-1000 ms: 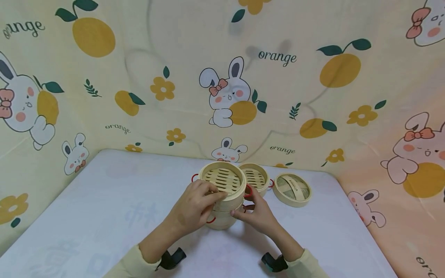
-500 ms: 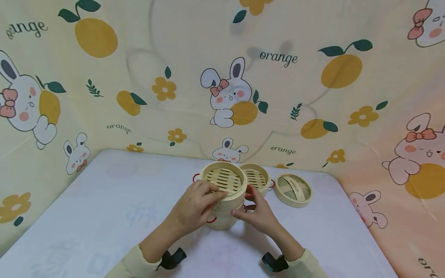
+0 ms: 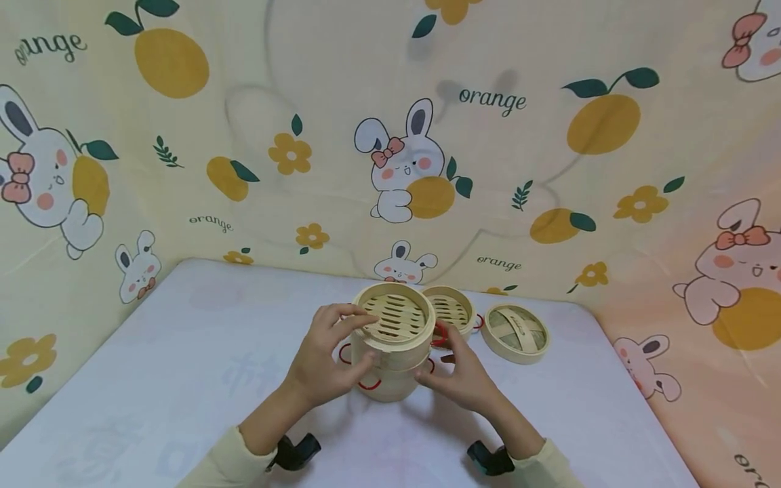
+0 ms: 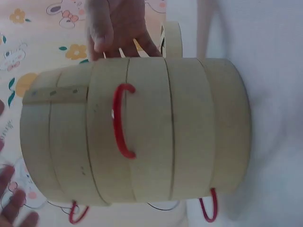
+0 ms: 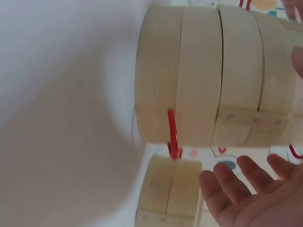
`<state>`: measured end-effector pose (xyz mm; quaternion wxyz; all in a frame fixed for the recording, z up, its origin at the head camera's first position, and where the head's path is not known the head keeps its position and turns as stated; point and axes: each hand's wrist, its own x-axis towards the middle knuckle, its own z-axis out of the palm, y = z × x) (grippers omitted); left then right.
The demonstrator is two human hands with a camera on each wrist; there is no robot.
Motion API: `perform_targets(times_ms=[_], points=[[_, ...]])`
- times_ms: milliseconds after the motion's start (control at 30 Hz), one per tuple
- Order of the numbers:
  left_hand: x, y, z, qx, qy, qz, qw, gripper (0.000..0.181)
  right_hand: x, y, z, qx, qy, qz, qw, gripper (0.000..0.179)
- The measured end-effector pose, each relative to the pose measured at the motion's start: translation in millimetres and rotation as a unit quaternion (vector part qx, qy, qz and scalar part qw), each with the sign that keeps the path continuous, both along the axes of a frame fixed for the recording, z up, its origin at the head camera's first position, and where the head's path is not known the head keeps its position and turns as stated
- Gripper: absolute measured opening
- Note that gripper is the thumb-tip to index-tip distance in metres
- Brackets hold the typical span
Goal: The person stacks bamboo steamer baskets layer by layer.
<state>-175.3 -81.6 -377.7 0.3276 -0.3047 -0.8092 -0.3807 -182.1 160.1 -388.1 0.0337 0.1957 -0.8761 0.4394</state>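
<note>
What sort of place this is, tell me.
Probably a makeshift recording corner: a rabbit-and-orange printed backdrop stands behind a white tabletop, and black wrist cameras are worn on both arms.

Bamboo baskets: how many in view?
4: top basket, middle basket and bottom basket stacked in front, plus the rear basket behind to the right, partly hidden.

A cream fabric backdrop (image 3: 342,61) carries a printed winking rabbit (image 3: 390,173) with a pink bow (image 3: 388,152), hugging a small orange (image 3: 430,196). Directly below that rabbit, a smaller bunny (image 3: 401,259) peeps over the far edge of the white surface (image 3: 201,339). Left of the rabbit is a mustard flower (image 3: 289,154), with a large orange (image 3: 171,63) farther off and higher. To the rabbit's upper right stands cursive lettering (image 3: 492,99) reading "orange"; right of the rabbit, a green sprig (image 3: 521,195).
</note>
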Motion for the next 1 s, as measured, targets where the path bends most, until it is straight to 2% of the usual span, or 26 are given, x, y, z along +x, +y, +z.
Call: perform_targets(times_ms=[67, 167, 267, 333, 467, 700, 867, 1000], points=[[-0.6, -3.2, -1.9, 0.027, -0.043, 0.019, 0.9986, 0.057, -4.6, 8.4, -6.1, 0.019, 0.038, 0.008, 0.9991, 0.074], [-2.0, -6.8, -4.9, 0.048, -0.113, 0.039, 0.9917, 0.075, -13.0, 21.9, -12.6, 0.044, 0.084, 0.016, 0.9954, 0.064], [-3.7, -8.0, -7.6, 0.067, -0.169, 0.034, 0.9828, 0.086, -19.7, 31.1, -10.3, 0.078, 0.123, 0.015, 0.9892, 0.058], [-5.0, -7.3, -9.2, 0.080, -0.192, 0.024, 0.9777, 0.090, -24.4, 34.5, -7.2, 0.102, 0.148, 0.010, 0.9837, 0.055], [-7.2, -4.0, -12.7, 0.098, -0.206, 0.021, 0.9735, 0.092, -33.6, 36.9, -5.4, 0.158, 0.179, -0.013, 0.9709, 0.049], [-12.2, 5.3, -15.3, 0.099, -0.213, 0.028, 0.9716, 0.094, -51.7, 36.4, -13.8, 0.225, 0.193, -0.043, 0.9540, 0.040], [-12.7, 10.4, -15.7, 0.098, -0.233, 0.032, 0.9670, 0.096, -63.5, 39.2, -22.3, 0.251, 0.197, -0.049, 0.9466, 0.038], [-12.1, 13.6, -16.5, 0.116, -0.262, 0.028, 0.9578, 0.098, -71.2, 41.4, -27.7, 0.260, 0.201, -0.042, 0.9435, 0.037]])
